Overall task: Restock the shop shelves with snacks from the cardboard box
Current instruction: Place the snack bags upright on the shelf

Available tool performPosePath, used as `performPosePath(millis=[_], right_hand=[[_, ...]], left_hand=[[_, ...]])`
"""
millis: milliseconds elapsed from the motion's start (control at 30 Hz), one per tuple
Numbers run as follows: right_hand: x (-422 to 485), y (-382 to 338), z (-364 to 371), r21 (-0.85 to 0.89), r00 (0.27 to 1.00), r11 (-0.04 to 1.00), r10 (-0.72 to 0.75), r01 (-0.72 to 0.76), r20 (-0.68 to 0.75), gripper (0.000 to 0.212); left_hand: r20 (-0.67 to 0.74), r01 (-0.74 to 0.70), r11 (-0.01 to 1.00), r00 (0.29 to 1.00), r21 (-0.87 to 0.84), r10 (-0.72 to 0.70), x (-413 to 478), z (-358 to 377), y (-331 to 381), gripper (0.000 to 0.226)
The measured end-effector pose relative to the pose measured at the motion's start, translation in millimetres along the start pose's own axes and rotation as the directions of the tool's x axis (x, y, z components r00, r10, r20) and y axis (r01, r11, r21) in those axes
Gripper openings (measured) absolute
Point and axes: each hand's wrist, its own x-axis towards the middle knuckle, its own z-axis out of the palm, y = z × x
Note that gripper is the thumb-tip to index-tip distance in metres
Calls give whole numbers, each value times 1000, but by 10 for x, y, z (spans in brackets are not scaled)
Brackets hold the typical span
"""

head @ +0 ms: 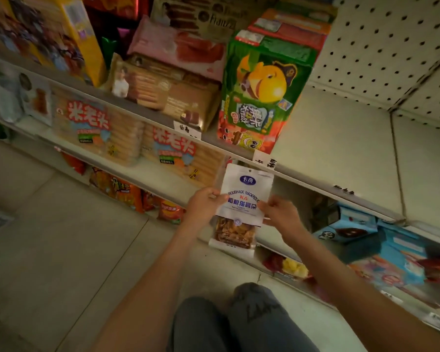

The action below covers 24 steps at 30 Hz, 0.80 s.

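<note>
A white snack packet (241, 199) with blue print and a clear window showing brown pieces is held upright in front of the shelves. My left hand (204, 205) pinches its left edge. My right hand (280, 213) pinches its right edge. The packet's top reaches the front lip of the upper shelf (341, 148), whose right part is bare. No cardboard box is in view.
A green snack box (264, 82) stands on the upper shelf, left of the bare part, beside brown and pink biscuit packs (173, 80). Biscuit packets (97, 128) fill the shelf below. Blue boxes (353, 227) lie lower right. Pegboard (391, 47) backs the shelf. My knees (239, 321) are below.
</note>
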Motion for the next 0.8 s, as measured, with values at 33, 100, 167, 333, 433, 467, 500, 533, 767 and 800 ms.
performPosePath(millis=[33, 100, 167, 333, 433, 467, 500, 533, 767, 800], right_hand=[[78, -3, -12, 10, 1000, 1000, 12, -12, 4, 23], [244, -15, -27, 44, 1000, 999, 6, -7, 13, 22], [396, 9, -50, 89, 1000, 996, -20, 19, 18, 8], [579, 48, -130, 190, 995, 977, -101, 100, -7, 8], [652, 134, -167, 207, 984, 962, -178, 177, -16, 10], [659, 159, -177, 217, 982, 958, -189, 189, -20, 8], [681, 203, -187, 228, 980, 953, -201, 199, -17, 8], [683, 238, -197, 236, 978, 950, -207, 203, -10, 8], [607, 322, -224, 245, 956, 925, -289, 290, -39, 10], [580, 298, -230, 239, 951, 921, -307, 308, -44, 10]], left_hand=[[-14, -4, 1000, 1000, -2, 4, 69, 31, 1, 21], [-40, -24, 1000, 999, -18, 24, 240, 82, 23, 28], [-42, -66, 997, 997, -28, 65, 406, 131, 44, 26], [-80, -120, 992, 989, 28, 122, 730, 298, 174, 26], [-116, -171, 984, 979, -40, 166, 856, 448, 145, 36], [-133, -198, 978, 973, -62, 189, 865, 485, 118, 36], [-149, -230, 971, 965, -71, 217, 861, 512, 90, 36], [-164, -265, 961, 954, -75, 251, 857, 537, 55, 36], [-158, -394, 916, 912, -71, 380, 788, 550, 10, 31], [-158, -412, 908, 904, -73, 397, 777, 541, 30, 31]])
